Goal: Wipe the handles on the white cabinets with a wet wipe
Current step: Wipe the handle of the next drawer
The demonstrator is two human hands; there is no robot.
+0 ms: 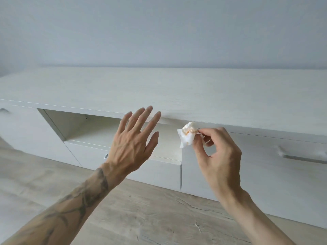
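Crumpled wipe (186, 137) in right hand (218, 156)

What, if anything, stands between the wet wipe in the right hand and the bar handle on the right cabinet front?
Nothing visible does. The right hand pinches the wet wipe left of the bar handle, with only bare cabinet front between them.

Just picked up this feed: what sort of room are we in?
Probably a home living room: a long, low white cabinet with bar handles stands on wood-look flooring against a bare wall.
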